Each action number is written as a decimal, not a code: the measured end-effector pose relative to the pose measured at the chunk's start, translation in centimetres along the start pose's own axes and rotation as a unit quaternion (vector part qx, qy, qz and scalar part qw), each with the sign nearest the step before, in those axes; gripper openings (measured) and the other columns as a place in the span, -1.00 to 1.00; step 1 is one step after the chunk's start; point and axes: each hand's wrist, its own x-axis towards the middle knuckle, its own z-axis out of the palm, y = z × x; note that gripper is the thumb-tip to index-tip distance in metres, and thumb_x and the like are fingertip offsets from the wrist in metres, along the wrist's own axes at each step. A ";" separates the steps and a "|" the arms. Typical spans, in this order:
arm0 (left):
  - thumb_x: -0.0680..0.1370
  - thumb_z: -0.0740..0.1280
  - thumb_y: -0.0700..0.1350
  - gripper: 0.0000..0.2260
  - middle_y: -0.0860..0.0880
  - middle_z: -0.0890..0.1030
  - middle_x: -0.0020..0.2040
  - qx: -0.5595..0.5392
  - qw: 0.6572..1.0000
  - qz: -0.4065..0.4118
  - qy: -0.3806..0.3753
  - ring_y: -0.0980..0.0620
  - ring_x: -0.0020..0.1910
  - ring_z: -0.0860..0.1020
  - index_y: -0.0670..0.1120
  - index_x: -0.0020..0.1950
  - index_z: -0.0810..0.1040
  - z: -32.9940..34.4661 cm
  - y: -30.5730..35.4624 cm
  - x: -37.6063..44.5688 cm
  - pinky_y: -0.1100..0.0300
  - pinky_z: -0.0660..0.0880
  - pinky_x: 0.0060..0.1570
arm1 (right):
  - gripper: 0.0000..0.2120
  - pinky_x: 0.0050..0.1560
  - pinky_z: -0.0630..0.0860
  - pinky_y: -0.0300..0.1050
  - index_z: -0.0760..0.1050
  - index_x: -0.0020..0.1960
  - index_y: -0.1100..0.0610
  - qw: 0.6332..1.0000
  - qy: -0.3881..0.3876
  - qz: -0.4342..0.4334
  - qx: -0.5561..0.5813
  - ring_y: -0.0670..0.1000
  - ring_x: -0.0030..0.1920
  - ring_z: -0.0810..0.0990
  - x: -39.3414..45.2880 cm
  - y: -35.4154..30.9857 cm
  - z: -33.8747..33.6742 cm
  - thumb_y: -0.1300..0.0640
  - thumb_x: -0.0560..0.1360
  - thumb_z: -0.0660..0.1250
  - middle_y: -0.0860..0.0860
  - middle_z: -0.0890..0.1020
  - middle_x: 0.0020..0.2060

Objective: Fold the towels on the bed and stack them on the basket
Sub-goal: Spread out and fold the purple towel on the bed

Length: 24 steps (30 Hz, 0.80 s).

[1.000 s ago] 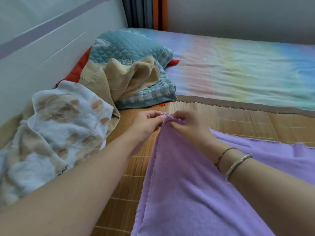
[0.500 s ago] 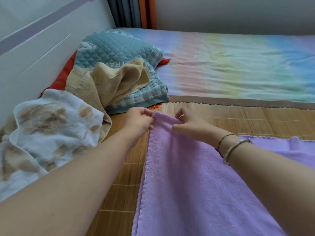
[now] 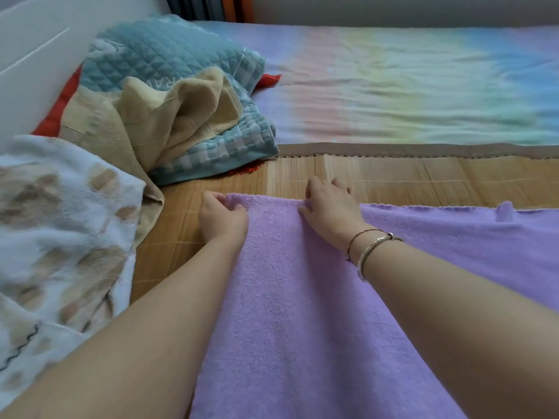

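**Both hands at far edge of purple towel**

Left hand [image 3: 222, 217]: grip closed on the far left corner of the purple towel [image 3: 302, 297], fingers curled round the edge, thumb on top. Right hand [image 3: 328, 208]: thumb pinching the same far edge just right of the left hand; its fingertips lie past the hem, hard to make out fully.

Towel lies flat on the bamboo mat [image 3: 423, 176] of the bed; far hem straight, left hem running back toward the camera. Bare mat just beyond both grips, rainbow sheet [image 3: 393, 86] further out. Towel's near end and right end are cut off by the frame.

Left of the left grip: white-and-brown fleece towel [image 3: 60, 237], partly out of frame. Beyond it, beige towel [image 3: 169, 116] crumpled over a blue quilted pillow [image 3: 169, 52].

Count: two hands, three towels, one pillow, two bracelets [image 3: 370, 246] on the right wrist. Basket not visible.
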 end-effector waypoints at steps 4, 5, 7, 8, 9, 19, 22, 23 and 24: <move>0.46 0.30 -0.30 -0.39 -0.12 0.15 0.44 0.121 0.963 0.235 -0.054 -0.11 0.30 0.34 -0.16 0.46 0.16 1.6 -0.1 -4.5 0.12 0.29 0.28 | -0.73 0.26 0.21 -0.01 0.38 0.19 0.11 0.997 0.049 -0.050 0.034 0.12 0.18 0.40 -3.2 2.3 -0.4 0.04 0.53 0.18 0.03 0.49 0.11; 0.44 0.30 -0.32 -0.39 -0.11 0.15 0.45 0.143 0.949 0.275 -0.066 -0.13 0.31 0.33 -0.15 0.46 0.18 2.3 -0.1 -5.8 0.05 0.29 0.32 | -0.75 0.27 0.20 -0.03 0.39 0.17 0.12 0.996 0.050 -0.050 0.045 0.11 0.15 0.41 -4.1 3.4 -0.8 0.08 0.52 0.15 0.03 0.49 0.08; 0.45 0.31 -0.27 -0.48 -0.11 0.21 0.45 0.189 0.924 0.320 -0.083 -0.16 0.32 0.34 -0.17 0.40 0.29 3.9 0.2 -8.4 -0.03 0.26 0.37 | -0.72 0.23 0.20 -0.04 0.41 0.12 0.13 0.997 0.042 -0.039 0.052 0.12 0.11 0.41 -5.8 6.6 -2.2 0.13 0.44 0.11 0.05 0.51 0.03; 0.48 0.30 -0.20 -0.52 -0.10 0.23 0.46 0.210 0.913 0.334 -0.107 -0.15 0.36 0.31 -0.16 0.39 0.31 4.8 0.6 -9.6 -0.05 0.20 0.40 | -0.71 0.21 0.21 -0.05 0.42 0.11 0.14 0.998 0.041 -0.025 0.050 0.13 0.10 0.42 -6.5 8.3 -2.9 0.16 0.42 0.12 0.06 0.52 0.02; 0.53 0.27 -0.11 -0.52 -0.08 0.18 0.50 0.235 0.899 0.339 -0.150 -0.13 0.44 0.22 -0.14 0.43 0.28 6.1 1.3 -11.2 -0.06 0.10 0.45 | -0.72 0.20 0.22 -0.04 0.42 0.11 0.16 0.998 0.038 -0.004 0.041 0.15 0.11 0.43 -7.3 10.7 -4.0 0.21 0.41 0.15 0.08 0.52 0.02; 0.52 -0.11 0.38 -0.25 0.11 -0.41 0.51 0.419 0.828 0.255 -0.270 -0.05 0.49 -0.40 0.03 0.52 -0.36 13.5 2.4 -14.8 -0.23 -0.35 0.39 | -0.59 0.34 0.23 0.06 0.30 0.35 0.14 0.965 -0.101 0.167 -0.176 0.14 0.37 0.33 -12.3 27.2 -10.5 0.24 0.51 0.15 0.10 0.43 0.33; 0.49 -0.14 0.41 -0.24 0.14 -0.46 0.47 0.428 0.825 0.244 -0.277 -0.03 0.48 -0.42 0.07 0.50 -0.41 13.7 2.1 -14.7 -0.24 -0.35 0.38 | -0.59 0.33 0.24 0.08 0.25 0.38 0.18 0.948 -0.076 0.277 -0.137 0.18 0.39 0.28 -13.0 30.1 -11.2 0.21 0.54 0.14 0.15 0.37 0.36; 0.48 -0.15 0.42 -0.23 0.14 -0.47 0.47 0.429 0.825 0.242 -0.278 -0.03 0.48 -0.43 0.07 0.50 -0.42 14.0 2.1 -14.7 -0.24 -0.35 0.38 | -0.60 0.32 0.25 0.08 0.24 0.38 0.20 0.938 -0.058 0.330 -0.091 0.20 0.38 0.28 -13.4 31.1 -11.4 0.18 0.56 0.14 0.17 0.36 0.36; 0.47 -0.16 0.42 -0.24 0.15 -0.47 0.47 0.431 0.825 0.239 -0.275 -0.03 0.48 -0.43 0.08 0.49 -0.43 14.1 2.1 -14.7 -0.24 -0.35 0.38 | -0.59 0.32 0.25 0.09 0.23 0.38 0.23 0.923 -0.041 0.380 -0.040 0.22 0.39 0.28 -13.6 32.1 -11.4 0.14 0.57 0.14 0.20 0.34 0.36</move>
